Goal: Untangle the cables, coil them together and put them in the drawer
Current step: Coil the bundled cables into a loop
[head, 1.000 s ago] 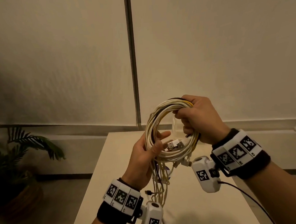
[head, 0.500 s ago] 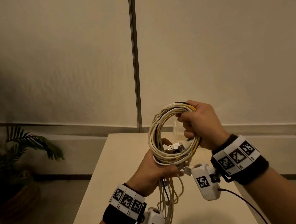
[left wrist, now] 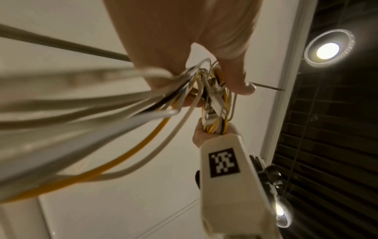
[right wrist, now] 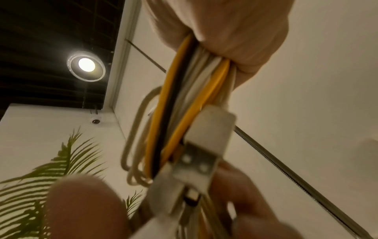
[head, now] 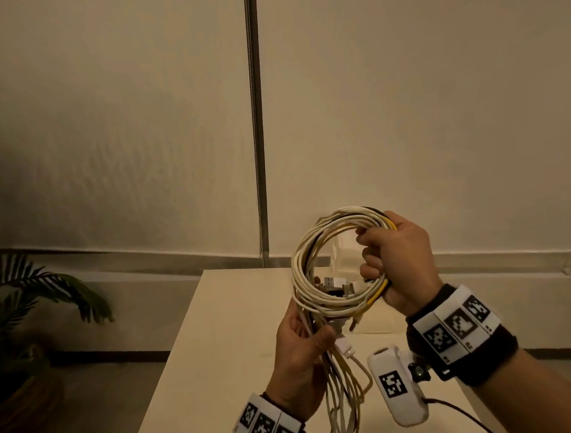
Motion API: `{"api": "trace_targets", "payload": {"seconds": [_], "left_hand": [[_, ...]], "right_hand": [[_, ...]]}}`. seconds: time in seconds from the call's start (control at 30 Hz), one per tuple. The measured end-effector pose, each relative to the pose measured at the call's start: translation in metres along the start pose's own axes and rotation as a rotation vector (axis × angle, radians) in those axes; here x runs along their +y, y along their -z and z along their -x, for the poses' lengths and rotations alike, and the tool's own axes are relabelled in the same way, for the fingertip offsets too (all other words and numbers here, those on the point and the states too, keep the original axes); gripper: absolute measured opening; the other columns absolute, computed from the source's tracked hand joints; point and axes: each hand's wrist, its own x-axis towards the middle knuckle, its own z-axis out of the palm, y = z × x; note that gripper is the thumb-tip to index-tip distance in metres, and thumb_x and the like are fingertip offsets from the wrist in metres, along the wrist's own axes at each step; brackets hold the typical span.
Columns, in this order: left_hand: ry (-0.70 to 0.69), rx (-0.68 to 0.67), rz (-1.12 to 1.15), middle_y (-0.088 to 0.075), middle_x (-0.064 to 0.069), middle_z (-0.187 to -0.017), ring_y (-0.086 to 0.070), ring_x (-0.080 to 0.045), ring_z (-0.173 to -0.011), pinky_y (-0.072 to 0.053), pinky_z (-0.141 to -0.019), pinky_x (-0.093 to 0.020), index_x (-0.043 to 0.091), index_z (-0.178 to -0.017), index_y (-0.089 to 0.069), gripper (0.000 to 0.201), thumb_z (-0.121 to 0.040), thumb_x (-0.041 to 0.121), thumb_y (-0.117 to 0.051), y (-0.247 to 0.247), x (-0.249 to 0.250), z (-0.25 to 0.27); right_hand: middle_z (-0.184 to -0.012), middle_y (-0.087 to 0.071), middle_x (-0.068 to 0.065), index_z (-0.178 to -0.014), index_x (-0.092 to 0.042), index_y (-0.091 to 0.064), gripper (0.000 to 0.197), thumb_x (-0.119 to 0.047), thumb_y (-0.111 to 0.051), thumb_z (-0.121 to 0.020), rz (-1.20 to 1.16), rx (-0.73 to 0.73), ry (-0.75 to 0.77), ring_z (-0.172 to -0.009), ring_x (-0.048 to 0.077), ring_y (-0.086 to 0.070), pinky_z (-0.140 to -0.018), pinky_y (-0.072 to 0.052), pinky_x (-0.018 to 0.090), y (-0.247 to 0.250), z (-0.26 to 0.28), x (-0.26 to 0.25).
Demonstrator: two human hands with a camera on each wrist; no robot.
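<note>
A round coil of white, yellow and black cables hangs in the air over the table. My right hand grips the coil's right side, fingers curled through the loop; the right wrist view shows the cables running out of the fist with a white USB plug beside them. Below, my left hand holds the loose cable tails that dangle from the coil's bottom. In the left wrist view these tails pass between thumb and fingers. USB plugs stick out inside the loop. No drawer is visible.
A pale table lies under my hands, its far edge at the wall. A potted palm stands on the floor at the left. A metal pole runs up the wall behind.
My left hand has slid down from the coil's lower left side to the dangling tails under it. The right hand has kept its grip and the whole coil sits slightly lower and to the right.
</note>
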Motion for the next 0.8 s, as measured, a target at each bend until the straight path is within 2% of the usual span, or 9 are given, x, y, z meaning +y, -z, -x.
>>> {"api": "trace_targets", "payload": {"seconds": [0.1,0.17,0.23,0.33,0.4,0.47,0.6,0.67,0.8], "left_hand": [[0.033,-0.039,0.019,-0.062,-0.027,-0.123,-0.067,-0.035,-0.098,-0.058,-0.080,-0.039,0.003,-0.138,-0.044,0.104,-0.051,0.024,-0.096,0.007,-0.004,-0.001],[0.074,-0.116,-0.054,-0.064,-0.022,-0.123,-0.068,-0.034,-0.098,-0.056,-0.082,-0.042,0.009,-0.137,-0.043,0.094,-0.053,0.002,-0.086,0.010,-0.004,0.001],[0.138,-0.191,-0.164,-0.066,-0.018,-0.116,-0.068,-0.033,-0.094,-0.054,-0.079,-0.046,0.010,-0.130,-0.049,0.079,-0.058,-0.007,-0.079,0.012,-0.008,0.004],[0.200,-0.184,-0.116,-0.067,-0.021,-0.105,-0.066,-0.039,-0.093,-0.054,-0.079,-0.046,0.000,-0.120,-0.055,0.067,-0.060,0.002,-0.083,0.015,-0.007,0.007],[0.227,-0.199,-0.012,-0.062,-0.024,-0.125,-0.059,-0.043,-0.114,-0.047,-0.094,-0.056,-0.002,-0.132,-0.046,0.087,-0.058,0.015,-0.089,0.020,0.001,0.009],[0.206,-0.325,0.042,-0.053,-0.025,-0.138,-0.051,-0.044,-0.125,-0.039,-0.102,-0.060,0.000,-0.141,-0.037,0.093,-0.067,0.026,-0.087,0.021,0.010,0.011],[0.246,-0.217,-0.124,-0.069,-0.021,-0.103,-0.068,-0.039,-0.095,-0.055,-0.081,-0.044,0.000,-0.120,-0.057,0.064,-0.064,0.016,-0.083,0.018,0.013,0.005],[0.219,-0.169,-0.178,-0.070,-0.020,-0.099,-0.069,-0.037,-0.090,-0.055,-0.076,-0.039,-0.001,-0.118,-0.059,0.058,-0.067,0.016,-0.080,0.014,0.012,0.004],[0.185,-0.093,-0.344,-0.073,-0.020,-0.090,-0.070,-0.039,-0.088,-0.056,-0.071,-0.034,0.001,-0.108,-0.066,0.047,-0.064,0.010,-0.079,0.008,0.003,0.001]], "right_hand": [[-0.055,-0.044,0.003,-0.077,-0.007,-0.053,0.023,0.014,-0.044,-0.080,-0.083,0.039,-0.020,-0.039,0.012,-0.023,-0.036,-0.021,0.019,0.000,0.001,0.004],[-0.049,-0.039,0.000,-0.073,-0.010,-0.050,0.026,0.014,-0.043,-0.081,-0.140,0.064,-0.052,-0.038,0.011,-0.020,-0.037,-0.017,0.019,0.001,-0.002,0.004],[-0.046,-0.034,-0.002,-0.070,-0.011,-0.047,0.028,0.013,-0.042,-0.081,-0.166,0.070,-0.092,-0.036,0.010,-0.017,-0.037,-0.015,0.019,0.001,-0.004,0.005],[-0.047,-0.033,-0.002,-0.069,-0.012,-0.045,0.028,0.013,-0.043,-0.081,-0.133,0.029,-0.117,-0.036,0.010,-0.017,-0.038,-0.015,0.019,0.001,-0.003,0.007],[-0.047,-0.038,-0.002,-0.067,-0.012,-0.045,0.030,0.014,-0.043,-0.080,-0.073,0.019,-0.084,-0.037,0.011,-0.018,-0.038,-0.017,0.018,0.004,-0.004,0.006],[-0.049,-0.040,-0.001,-0.070,-0.010,-0.046,0.027,0.015,-0.044,-0.080,-0.029,0.014,-0.060,-0.038,0.012,-0.019,-0.038,-0.019,0.018,0.006,-0.005,0.003],[-0.057,-0.041,0.005,-0.080,-0.006,-0.054,0.023,0.014,-0.045,-0.079,0.064,-0.030,-0.026,-0.040,0.014,-0.022,-0.039,-0.021,0.020,0.007,-0.006,-0.002],[-0.059,-0.042,0.008,-0.079,-0.004,-0.057,0.021,0.014,-0.046,-0.080,0.131,-0.059,0.012,-0.040,0.015,-0.025,-0.039,-0.024,0.020,0.006,-0.005,-0.003],[-0.045,-0.043,-0.004,-0.080,-0.004,-0.058,0.022,0.016,-0.047,-0.081,0.209,-0.083,0.068,-0.038,0.014,-0.028,-0.038,-0.027,0.022,0.004,-0.001,0.000]]}}
